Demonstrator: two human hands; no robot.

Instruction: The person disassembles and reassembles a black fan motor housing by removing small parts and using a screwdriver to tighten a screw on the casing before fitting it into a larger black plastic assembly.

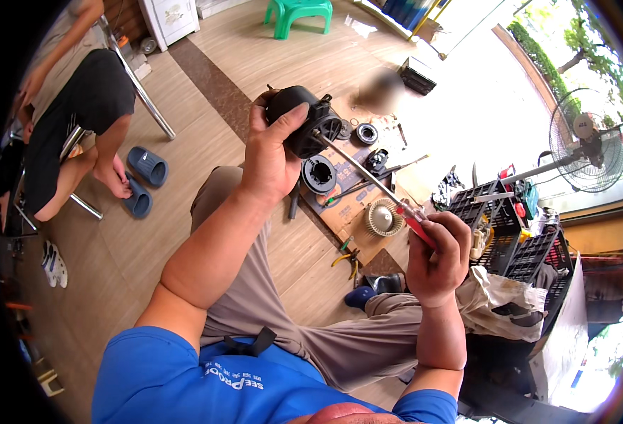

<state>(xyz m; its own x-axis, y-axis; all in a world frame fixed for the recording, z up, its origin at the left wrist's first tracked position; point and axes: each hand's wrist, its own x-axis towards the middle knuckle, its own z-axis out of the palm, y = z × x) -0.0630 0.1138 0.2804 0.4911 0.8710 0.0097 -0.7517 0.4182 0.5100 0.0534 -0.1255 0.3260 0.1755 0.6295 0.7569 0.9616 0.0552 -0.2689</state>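
My left hand (269, 155) grips a round black motor housing (291, 104), raised above the floor, with the thumb lying across its side. My right hand (438, 260) is closed on the red, see-through handle of a long screwdriver (366, 174). The thin shaft slants up to the left, and its tip meets the open end of the housing; which screw or slot it sits in, I cannot make out. Below, on a flat cardboard sheet (339, 220), lie a black ring-shaped part (318, 174), a smaller black ring (367, 133) and a pale fan wheel (385, 217).
Pliers with yellow handles (347, 261) lie by my foot. Black crates (498, 219) heaped with parts and a standing fan (588, 141) are at the right. Another person (78, 106) sits at the left near blue slippers (147, 166). A green stool (298, 15) stands far off.
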